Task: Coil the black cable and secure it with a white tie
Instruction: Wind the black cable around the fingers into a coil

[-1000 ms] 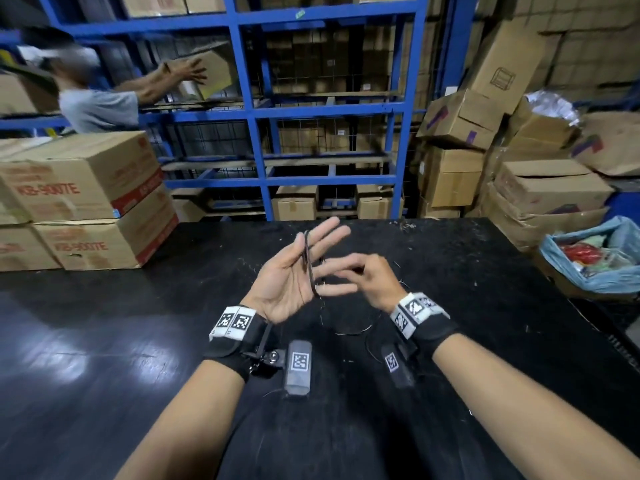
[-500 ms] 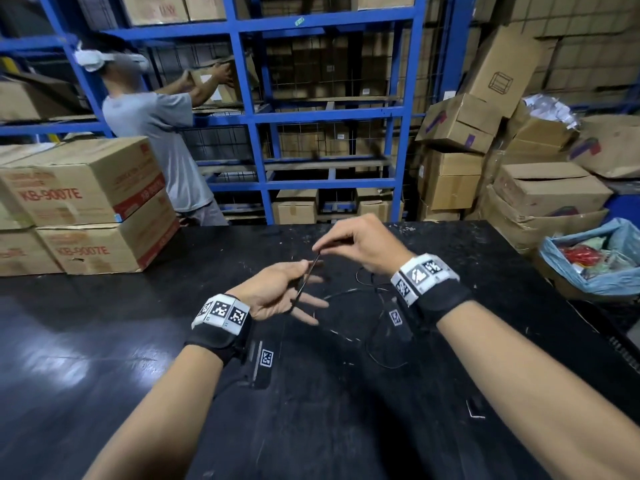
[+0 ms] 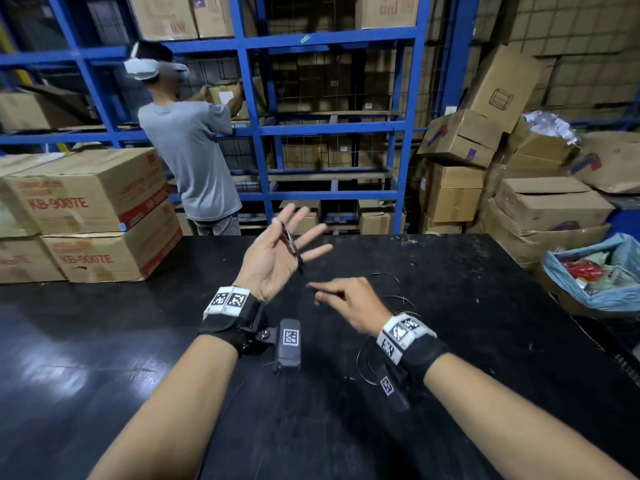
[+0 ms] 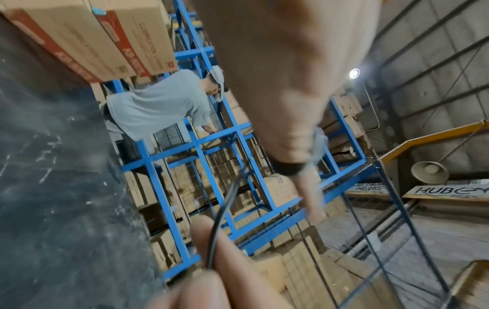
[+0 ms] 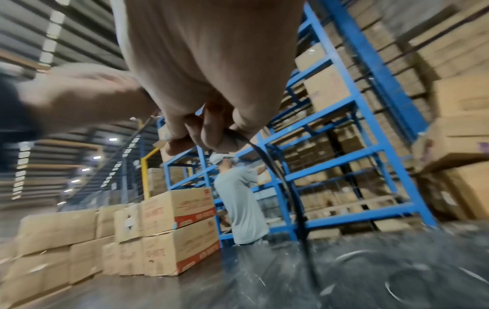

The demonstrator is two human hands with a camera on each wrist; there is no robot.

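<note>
Cable (image 3: 291, 242) before cartons (image 3: 83, 199) marked KB-9007E

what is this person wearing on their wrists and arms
Each wrist carries a black strap topped by a white band printed with black square marker codes: left band, right band. A small dark camera module with its own marker tag is fixed to each strap: left module, right module. No sleeves or gloves.
</note>
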